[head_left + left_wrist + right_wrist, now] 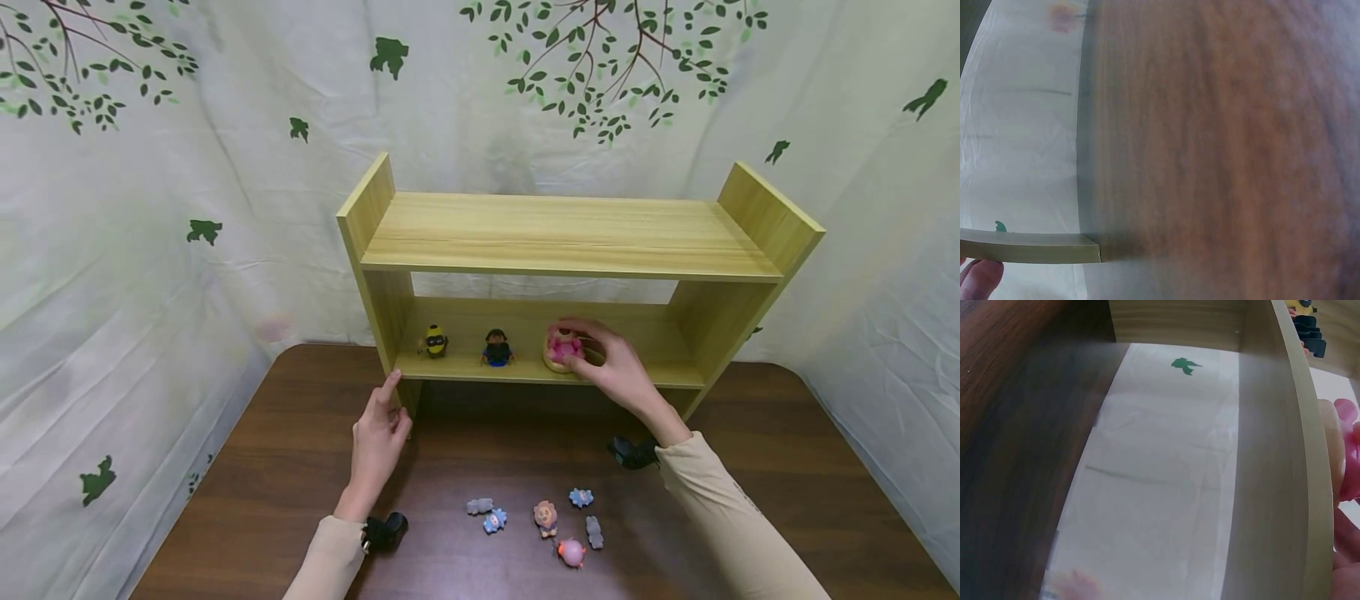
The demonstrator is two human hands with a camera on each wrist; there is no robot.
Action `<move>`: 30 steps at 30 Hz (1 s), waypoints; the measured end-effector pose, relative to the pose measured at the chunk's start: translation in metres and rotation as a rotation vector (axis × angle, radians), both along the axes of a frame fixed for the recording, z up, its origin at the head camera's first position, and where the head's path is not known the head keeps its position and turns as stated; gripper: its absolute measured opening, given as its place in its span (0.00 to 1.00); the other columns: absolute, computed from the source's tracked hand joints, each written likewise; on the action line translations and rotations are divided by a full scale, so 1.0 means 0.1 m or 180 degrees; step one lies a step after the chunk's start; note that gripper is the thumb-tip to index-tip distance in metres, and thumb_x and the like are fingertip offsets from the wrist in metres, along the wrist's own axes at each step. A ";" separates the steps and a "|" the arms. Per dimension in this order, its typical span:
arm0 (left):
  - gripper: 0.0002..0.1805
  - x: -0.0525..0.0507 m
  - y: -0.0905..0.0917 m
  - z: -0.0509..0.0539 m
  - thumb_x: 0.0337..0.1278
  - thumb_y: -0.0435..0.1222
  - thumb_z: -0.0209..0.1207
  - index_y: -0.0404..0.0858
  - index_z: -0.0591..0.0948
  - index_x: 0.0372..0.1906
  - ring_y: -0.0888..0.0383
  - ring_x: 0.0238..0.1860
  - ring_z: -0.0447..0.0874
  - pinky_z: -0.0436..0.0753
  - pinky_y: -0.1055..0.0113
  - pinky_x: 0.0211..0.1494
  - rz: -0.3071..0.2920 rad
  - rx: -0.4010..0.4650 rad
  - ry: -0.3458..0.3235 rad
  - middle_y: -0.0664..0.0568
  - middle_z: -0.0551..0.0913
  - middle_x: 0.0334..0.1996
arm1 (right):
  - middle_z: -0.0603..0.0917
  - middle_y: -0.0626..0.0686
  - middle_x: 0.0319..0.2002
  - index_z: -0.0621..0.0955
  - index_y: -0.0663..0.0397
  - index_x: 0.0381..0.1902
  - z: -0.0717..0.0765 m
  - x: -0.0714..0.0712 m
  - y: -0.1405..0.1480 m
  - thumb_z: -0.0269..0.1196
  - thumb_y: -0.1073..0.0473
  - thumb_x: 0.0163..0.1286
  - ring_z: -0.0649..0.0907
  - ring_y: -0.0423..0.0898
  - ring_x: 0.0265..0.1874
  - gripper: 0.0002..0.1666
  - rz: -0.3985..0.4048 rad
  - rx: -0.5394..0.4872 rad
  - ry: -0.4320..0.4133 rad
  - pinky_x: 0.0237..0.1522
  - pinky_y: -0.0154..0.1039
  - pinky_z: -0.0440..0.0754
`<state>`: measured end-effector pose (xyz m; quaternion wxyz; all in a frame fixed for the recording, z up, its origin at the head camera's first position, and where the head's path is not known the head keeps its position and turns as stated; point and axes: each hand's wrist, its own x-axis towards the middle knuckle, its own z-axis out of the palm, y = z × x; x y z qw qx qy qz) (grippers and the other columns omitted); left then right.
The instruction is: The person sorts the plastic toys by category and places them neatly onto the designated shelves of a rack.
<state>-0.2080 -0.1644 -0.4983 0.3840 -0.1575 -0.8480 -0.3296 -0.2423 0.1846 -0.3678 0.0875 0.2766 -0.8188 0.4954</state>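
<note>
My right hand [615, 367] pinches a pink figure with a cream base [562, 347] on the middle shelf; the figure also shows at the right edge of the right wrist view. Left of it on that shelf stand a dark-haired figure in blue [497, 348] and a yellow figure with dark goggles [434, 342]. My left hand [378, 437] touches the shelf unit's left side panel with an extended index finger, near the middle board's front corner. In the left wrist view, fingertips [984, 278] lie at the panel's edge [1035, 247].
The light wooden shelf unit [570, 237] stands at the back of the brown table [255, 467], before a leaf-patterned curtain [187, 167]. On the table in front lie a lion-like figure [546, 518], a pink round figure [572, 552] and several small blue and grey figures [495, 521].
</note>
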 end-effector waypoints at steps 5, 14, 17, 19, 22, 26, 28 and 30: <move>0.47 0.00 0.00 0.00 0.44 0.15 0.58 0.49 0.61 0.70 0.63 0.19 0.62 0.71 0.68 0.20 -0.0004 0.0008 0.0009 0.45 0.68 0.29 | 0.76 0.58 0.57 0.75 0.59 0.61 0.00 -0.01 0.00 0.64 0.64 0.63 0.75 0.53 0.55 0.27 0.0033 -0.0028 -0.0022 0.57 0.51 0.71; 0.47 0.02 0.00 0.00 0.44 0.14 0.58 0.49 0.61 0.70 0.63 0.20 0.62 0.69 0.69 0.20 -0.0020 0.0015 0.0019 0.45 0.67 0.28 | 0.76 0.60 0.57 0.74 0.61 0.61 -0.01 -0.02 0.00 0.63 0.65 0.64 0.75 0.54 0.55 0.26 0.0070 -0.0053 -0.0058 0.57 0.53 0.71; 0.47 0.02 0.00 0.00 0.44 0.14 0.58 0.49 0.61 0.70 0.63 0.20 0.62 0.69 0.69 0.20 -0.0007 0.0008 0.0023 0.45 0.67 0.28 | 0.75 0.61 0.57 0.74 0.62 0.62 -0.01 -0.02 0.00 0.62 0.65 0.65 0.75 0.55 0.56 0.27 0.0085 -0.0059 -0.0115 0.58 0.53 0.70; 0.47 0.02 0.00 0.00 0.44 0.14 0.58 0.48 0.61 0.70 0.63 0.20 0.62 0.69 0.69 0.20 0.0000 0.0004 0.0028 0.45 0.67 0.28 | 0.75 0.61 0.58 0.74 0.62 0.62 0.00 -0.02 0.00 0.62 0.65 0.65 0.75 0.55 0.57 0.27 0.0064 -0.0023 -0.0151 0.58 0.52 0.70; 0.47 0.02 0.00 0.01 0.44 0.14 0.58 0.48 0.61 0.70 0.63 0.19 0.61 0.69 0.69 0.20 -0.0004 0.0013 0.0022 0.45 0.68 0.28 | 0.75 0.62 0.58 0.73 0.64 0.62 0.06 0.03 -0.02 0.62 0.67 0.65 0.74 0.57 0.57 0.27 0.0034 0.0021 -0.0186 0.58 0.52 0.70; 0.46 0.02 0.00 0.01 0.44 0.14 0.58 0.49 0.61 0.70 0.63 0.20 0.61 0.68 0.69 0.20 -0.0031 0.0030 0.0001 0.45 0.68 0.29 | 0.74 0.67 0.58 0.71 0.71 0.61 0.20 0.15 -0.06 0.61 0.70 0.64 0.73 0.62 0.58 0.27 0.0049 0.0002 -0.0135 0.58 0.56 0.68; 0.46 0.02 0.00 0.01 0.44 0.14 0.58 0.49 0.61 0.70 0.63 0.20 0.61 0.68 0.69 0.20 -0.0038 0.0031 -0.0007 0.46 0.68 0.29 | 0.73 0.69 0.57 0.71 0.73 0.60 0.26 0.21 -0.08 0.61 0.71 0.64 0.73 0.63 0.57 0.27 0.0069 -0.0029 -0.0103 0.58 0.57 0.68; 0.47 0.02 -0.01 0.01 0.44 0.14 0.58 0.49 0.61 0.70 0.63 0.20 0.61 0.68 0.69 0.20 -0.0034 0.0029 -0.0009 0.46 0.68 0.29 | 0.73 0.68 0.58 0.71 0.73 0.60 0.28 0.23 -0.08 0.61 0.72 0.64 0.73 0.63 0.58 0.27 0.0078 -0.0093 -0.0117 0.59 0.57 0.68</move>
